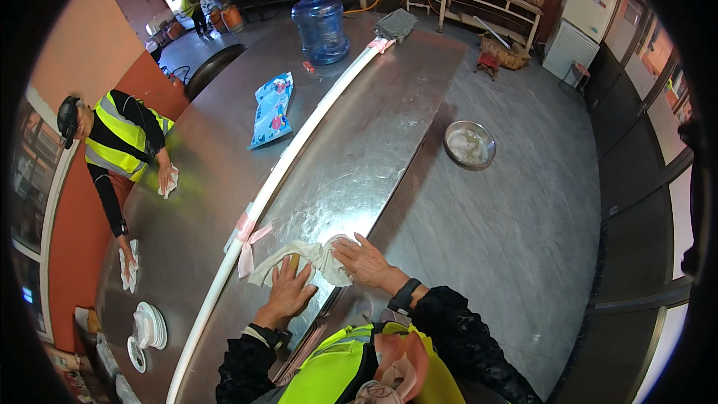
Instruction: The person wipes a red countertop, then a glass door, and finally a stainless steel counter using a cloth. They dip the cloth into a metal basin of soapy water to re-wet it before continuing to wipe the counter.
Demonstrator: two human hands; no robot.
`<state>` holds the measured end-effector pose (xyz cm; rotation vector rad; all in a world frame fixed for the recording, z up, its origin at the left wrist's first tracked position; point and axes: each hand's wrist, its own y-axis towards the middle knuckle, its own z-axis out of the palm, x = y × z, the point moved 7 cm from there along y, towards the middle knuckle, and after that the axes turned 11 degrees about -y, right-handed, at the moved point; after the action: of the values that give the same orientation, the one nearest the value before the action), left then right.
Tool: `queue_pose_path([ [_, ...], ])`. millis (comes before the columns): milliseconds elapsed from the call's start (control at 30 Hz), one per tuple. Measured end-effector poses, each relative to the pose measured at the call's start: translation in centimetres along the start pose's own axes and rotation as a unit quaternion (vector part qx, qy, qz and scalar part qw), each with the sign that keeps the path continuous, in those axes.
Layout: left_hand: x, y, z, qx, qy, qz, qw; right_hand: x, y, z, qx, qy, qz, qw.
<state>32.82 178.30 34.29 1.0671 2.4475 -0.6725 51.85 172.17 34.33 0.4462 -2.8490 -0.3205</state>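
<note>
A crumpled off-white cloth (321,256) lies on the steel table (351,142) near its front edge. My left hand (290,292) rests on the cloth's near side with its fingers spread. A small tan strip shows by the fingertips; I cannot tell what it is. Flat on the cloth's right end lies my right hand (366,262), fingers stretched and apart. Just left of the cloth, a long white pole (288,157) runs across the table, with a pink ribbon (248,243) tied round it. A grey fuzzy bundle (395,25) sits at its far end.
Across the table on the left, a co-worker (123,135) in a yellow vest presses white cloths to the top. A blue water jug (320,26), a blue packet (271,110) and stacked white lids (151,327) stand about. A metal basin (470,144) sits on the floor at right.
</note>
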Motion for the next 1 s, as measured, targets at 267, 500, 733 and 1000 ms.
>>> queue_pose_path([
  [267,-0.6,6.5,-1.4,0.005,0.000,0.018,1.000,-5.1,2.0,0.0,0.034,-0.045,0.036,0.998],
  [500,-0.8,11.1,-2.3,-0.011,-0.012,0.051,0.999,-9.1,4.6,-0.3,0.076,-0.047,0.049,0.995],
  [733,-0.9,14.7,-2.9,-0.013,-0.015,0.054,0.998,-13.7,6.1,-0.6,0.082,0.022,0.180,0.980],
  [1000,-1.6,17.1,-3.2,-0.009,-0.002,0.037,0.999,-16.5,6.4,-1.5,-0.054,-0.018,0.185,0.981],
])
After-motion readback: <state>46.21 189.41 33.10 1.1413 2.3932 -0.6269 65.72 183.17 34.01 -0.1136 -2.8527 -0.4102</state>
